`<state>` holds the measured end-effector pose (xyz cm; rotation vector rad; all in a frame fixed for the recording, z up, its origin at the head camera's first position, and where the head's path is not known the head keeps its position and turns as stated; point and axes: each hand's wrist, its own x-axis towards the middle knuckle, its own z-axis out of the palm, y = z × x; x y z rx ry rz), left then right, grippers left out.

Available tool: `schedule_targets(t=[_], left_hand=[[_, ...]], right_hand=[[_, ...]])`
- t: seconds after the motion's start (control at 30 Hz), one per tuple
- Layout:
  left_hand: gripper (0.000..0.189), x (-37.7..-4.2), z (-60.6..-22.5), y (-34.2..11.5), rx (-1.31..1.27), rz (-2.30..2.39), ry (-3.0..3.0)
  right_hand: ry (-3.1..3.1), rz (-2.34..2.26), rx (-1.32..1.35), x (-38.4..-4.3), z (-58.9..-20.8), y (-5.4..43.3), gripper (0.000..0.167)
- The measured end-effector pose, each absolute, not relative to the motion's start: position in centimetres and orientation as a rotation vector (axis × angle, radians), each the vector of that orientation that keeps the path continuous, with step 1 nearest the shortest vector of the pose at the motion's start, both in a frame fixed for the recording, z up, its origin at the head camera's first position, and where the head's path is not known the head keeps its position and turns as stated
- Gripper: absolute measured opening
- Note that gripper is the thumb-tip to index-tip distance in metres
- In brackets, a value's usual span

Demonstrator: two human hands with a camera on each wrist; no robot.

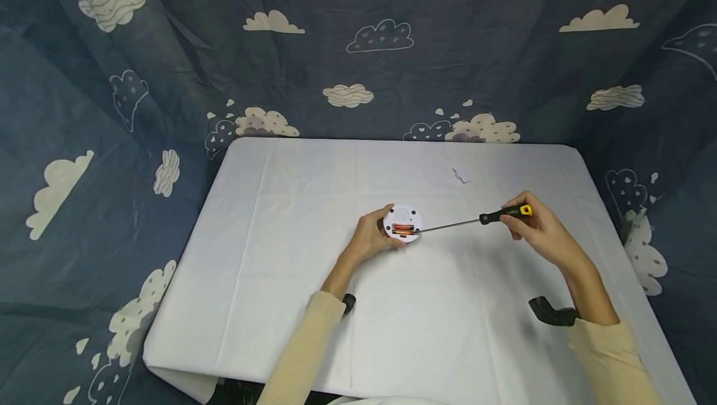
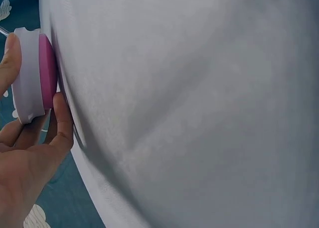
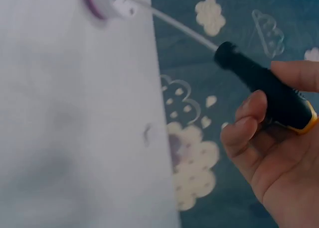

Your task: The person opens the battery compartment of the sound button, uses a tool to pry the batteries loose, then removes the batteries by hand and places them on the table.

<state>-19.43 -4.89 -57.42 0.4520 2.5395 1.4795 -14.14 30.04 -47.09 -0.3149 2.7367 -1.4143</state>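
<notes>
My left hand (image 1: 370, 231) grips a round white device (image 1: 401, 213) by its edge, thumb on one side and fingers round the other. Its back faces up, with speaker holes and an uncovered compartment where red-and-gold batteries (image 1: 403, 228) lie. In the left wrist view the underside of the device (image 2: 30, 73) is pink. My right hand (image 1: 534, 228) holds a screwdriver (image 3: 269, 88) by its black handle with a yellow end. The screwdriver's long thin shaft reaches left, its tip at the compartment's edge by the batteries.
A small whitish piece (image 1: 462, 176) with a dark edge lies on the white-covered table (image 1: 302, 206), beyond the hands. A dark curtain (image 1: 313, 69) with cloud prints hangs behind and beside the table. Black wrist mounts (image 1: 551, 313) sit at both sleeves.
</notes>
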Motion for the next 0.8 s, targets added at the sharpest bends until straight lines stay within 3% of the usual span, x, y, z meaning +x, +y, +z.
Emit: schedule_targets(t=[0.37,0.8], left_hand=[[0.097,-19.6,-57.5,-5.1,0.479,1.466,2.560],[0.097,-19.6,-57.7,-5.2,0.449,1.467,2.539]], right_hand=[[2.436,-1.907,-0.253,-13.3,-52.2,32.6,0.018],[2.271,-2.043,0.027,-11.7,-56.5,32.9,0.007]])
